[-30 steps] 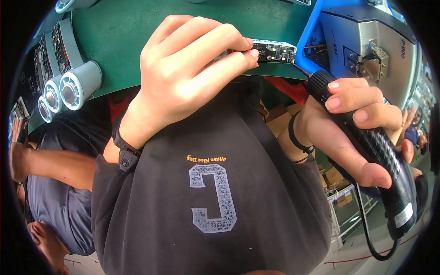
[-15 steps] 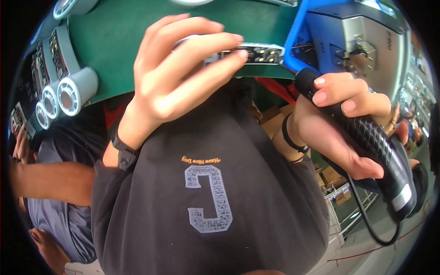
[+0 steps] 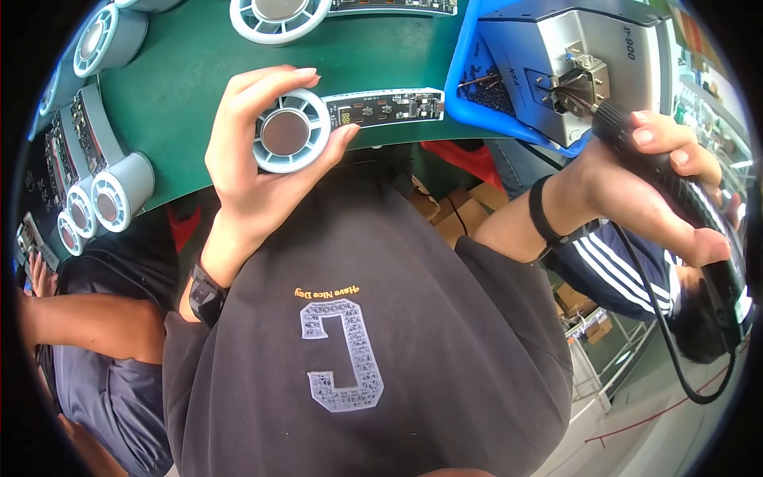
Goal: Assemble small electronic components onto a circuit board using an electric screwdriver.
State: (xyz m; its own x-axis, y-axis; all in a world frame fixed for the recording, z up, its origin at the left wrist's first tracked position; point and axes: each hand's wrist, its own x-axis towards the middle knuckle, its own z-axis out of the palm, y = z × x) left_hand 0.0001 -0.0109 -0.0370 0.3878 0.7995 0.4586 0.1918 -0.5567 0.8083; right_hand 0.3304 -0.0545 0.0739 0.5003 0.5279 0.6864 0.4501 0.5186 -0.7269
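Note:
My left hand is curled around the round, vented head of a pale blue fan-like housing. From that head a slightly curved handle extends to the right, with an exposed black circuit board in it. The housing lies by the near edge of the green table. On the right, my right hand grips a black electric screwdriver with a cable. The screwdriver's nose points at the metal outlet of a grey screw feeder; whether its bit touches cannot be made out.
A blue tray around the feeder holds many small dark screws. Another similar housing lies farther back on the green table. Several more housings stand at the left. Another person's arm is at the left; cardboard boxes sit below.
My right hand has carried the screwdriver away from the housing's end to the feeder's outlet. My left hand now wraps the round head instead of reaching over the board. The view has shifted.

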